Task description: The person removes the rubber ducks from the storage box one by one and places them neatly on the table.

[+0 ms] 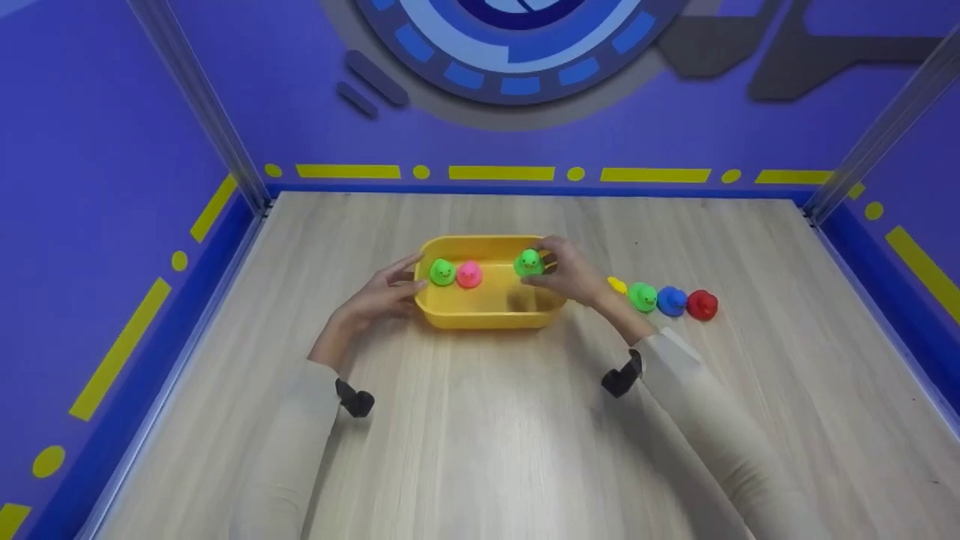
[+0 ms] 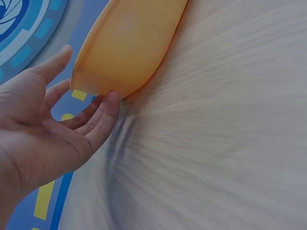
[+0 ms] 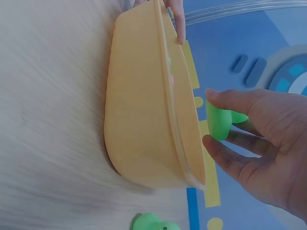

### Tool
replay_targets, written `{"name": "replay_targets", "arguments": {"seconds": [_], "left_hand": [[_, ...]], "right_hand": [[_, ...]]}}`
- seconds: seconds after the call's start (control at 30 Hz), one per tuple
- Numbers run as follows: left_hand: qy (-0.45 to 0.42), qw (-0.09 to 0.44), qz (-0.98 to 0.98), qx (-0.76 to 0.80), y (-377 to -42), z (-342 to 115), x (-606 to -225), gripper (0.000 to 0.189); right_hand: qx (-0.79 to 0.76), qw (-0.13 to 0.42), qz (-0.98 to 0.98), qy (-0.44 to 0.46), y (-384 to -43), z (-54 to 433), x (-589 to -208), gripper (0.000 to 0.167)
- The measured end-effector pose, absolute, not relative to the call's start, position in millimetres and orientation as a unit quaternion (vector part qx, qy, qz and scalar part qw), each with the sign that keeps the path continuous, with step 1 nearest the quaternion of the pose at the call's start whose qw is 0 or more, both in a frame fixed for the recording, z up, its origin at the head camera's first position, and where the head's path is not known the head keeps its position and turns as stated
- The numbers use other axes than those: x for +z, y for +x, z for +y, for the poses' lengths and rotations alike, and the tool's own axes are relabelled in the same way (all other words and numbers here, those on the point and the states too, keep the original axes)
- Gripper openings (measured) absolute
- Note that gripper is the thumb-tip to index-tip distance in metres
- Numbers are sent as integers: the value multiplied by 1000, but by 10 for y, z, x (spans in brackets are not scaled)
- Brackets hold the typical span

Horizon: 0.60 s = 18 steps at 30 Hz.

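A yellow plastic tub (image 1: 491, 321) stands on the wooden table, with a green rubber duck (image 1: 442, 272) and a pink rubber duck (image 1: 469, 274) side by side at its left end. My right hand (image 1: 574, 274) pinches another green rubber duck (image 3: 219, 120) between thumb and fingers, held up over the tub's right part. At the tub's left end is my left hand (image 1: 375, 296). In the left wrist view its fingertips (image 2: 113, 98) rest against the tub's end wall, while the thumb points upward near the rim.
Right of the tub, a row of rubber ducks lies on the table: yellow (image 1: 617, 285), partly hidden by my right hand, then green (image 1: 643, 297), blue (image 1: 672, 301) and red (image 1: 703, 304). Blue panels (image 1: 510, 142) with yellow marks border the table's back and sides.
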<state>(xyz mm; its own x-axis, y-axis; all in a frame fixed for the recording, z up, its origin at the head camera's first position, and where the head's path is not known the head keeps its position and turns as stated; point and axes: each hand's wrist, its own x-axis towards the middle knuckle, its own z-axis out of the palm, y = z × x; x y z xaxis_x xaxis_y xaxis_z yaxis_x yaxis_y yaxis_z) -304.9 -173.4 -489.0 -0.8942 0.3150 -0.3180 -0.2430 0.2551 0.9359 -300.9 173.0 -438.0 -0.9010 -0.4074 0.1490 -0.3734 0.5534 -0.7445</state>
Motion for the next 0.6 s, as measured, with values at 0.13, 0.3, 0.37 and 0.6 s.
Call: {"name": "replay_targets", "arguments": {"seconds": [0.13,0.3,0.37,0.6], "left_hand": [[20,228,749,622,-3048,-1724,-4925,71],[11,224,745,628,-3047,-1718,-4935,71],[11,225,747,626,-3045,-1719,-4923,70],[36,230,742,628,-3037,-1725,-4905,62]], "right_hand": [[-420,1,880,-219,-2960,1825,-4356,46],[-414,-11,888,-200,-2919,1943,-4337,48],[-416,-8,888,-195,-2908,1990,-4337,49],[-439,-21,877,-196,-2850,2178,-4348,46]]}}
